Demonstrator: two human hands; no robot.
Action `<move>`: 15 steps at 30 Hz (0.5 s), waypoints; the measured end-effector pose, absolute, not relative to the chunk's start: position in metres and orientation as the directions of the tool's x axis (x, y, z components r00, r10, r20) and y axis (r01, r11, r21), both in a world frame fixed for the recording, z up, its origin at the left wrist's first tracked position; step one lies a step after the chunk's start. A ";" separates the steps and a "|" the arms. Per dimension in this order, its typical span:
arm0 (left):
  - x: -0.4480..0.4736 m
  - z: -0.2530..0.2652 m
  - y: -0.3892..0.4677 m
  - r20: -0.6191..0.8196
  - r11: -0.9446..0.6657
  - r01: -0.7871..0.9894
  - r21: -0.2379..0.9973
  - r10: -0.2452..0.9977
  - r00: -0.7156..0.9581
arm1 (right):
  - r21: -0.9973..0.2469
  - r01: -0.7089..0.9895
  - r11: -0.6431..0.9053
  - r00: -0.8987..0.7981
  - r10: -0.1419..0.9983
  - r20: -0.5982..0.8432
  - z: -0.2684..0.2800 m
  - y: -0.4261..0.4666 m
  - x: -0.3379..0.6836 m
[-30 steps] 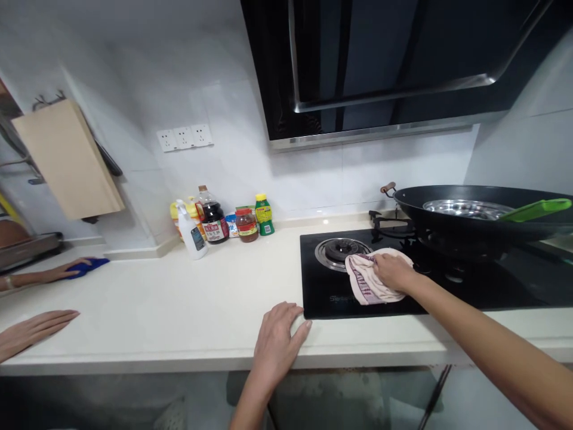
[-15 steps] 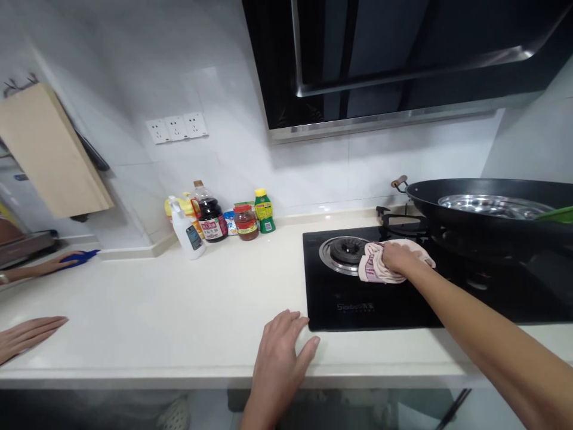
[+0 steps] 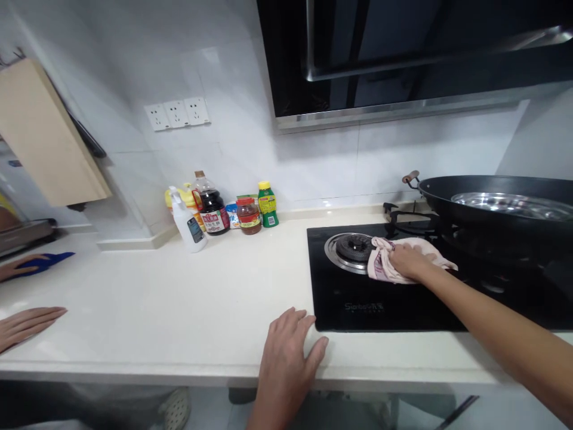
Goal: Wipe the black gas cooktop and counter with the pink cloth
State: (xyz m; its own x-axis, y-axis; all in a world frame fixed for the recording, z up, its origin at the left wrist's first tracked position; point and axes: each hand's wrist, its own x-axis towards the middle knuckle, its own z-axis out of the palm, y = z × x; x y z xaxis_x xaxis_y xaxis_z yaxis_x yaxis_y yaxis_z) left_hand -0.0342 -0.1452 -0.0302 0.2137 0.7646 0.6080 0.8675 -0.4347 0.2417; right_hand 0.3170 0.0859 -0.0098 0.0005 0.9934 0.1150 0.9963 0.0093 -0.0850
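Note:
My right hand (image 3: 406,260) is closed on a pale pink cloth (image 3: 430,249) and presses it onto the black glass gas stove (image 3: 340,313). The cloth is bunched and lies just right of the left burner (image 3: 355,246), touching or overlapping its ring. My left hand (image 3: 289,346) rests on the white countertop (image 3: 188,310) with its thumb and fingers apart, fingertips beside the stove's front left corner. It holds nothing.
A black wok (image 3: 447,200) with a steel dish (image 3: 505,203) sits at right. Bottles, including soy sauce (image 3: 212,209), a jar (image 3: 249,218) and a white spray bottle (image 3: 188,224), line the wall. At left, a co-worker's hand (image 3: 29,327) lies flat; another holds a blue cloth (image 3: 49,261).
The view has shifted slightly. My right hand and the cloth have slid a little to the right over the stove. My left hand stays by the corner. The co-worker's blue cloth has moved left.

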 end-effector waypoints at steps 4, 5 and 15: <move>-0.034 -0.034 -0.145 0.612 -0.438 0.867 0.236 0.760 0.218 | -0.056 0.995 0.080 -0.076 0.995 0.069 -0.024 0.033 0.298; -0.033 -0.035 -0.145 0.612 -0.441 0.867 0.232 0.759 0.222 | -0.054 0.990 0.129 -0.126 0.990 0.060 -0.028 0.020 0.291; -0.038 -0.038 -0.141 0.651 -0.481 0.856 0.191 0.715 0.256 | -0.035 0.854 0.519 -0.506 0.844 0.178 -0.011 0.001 0.201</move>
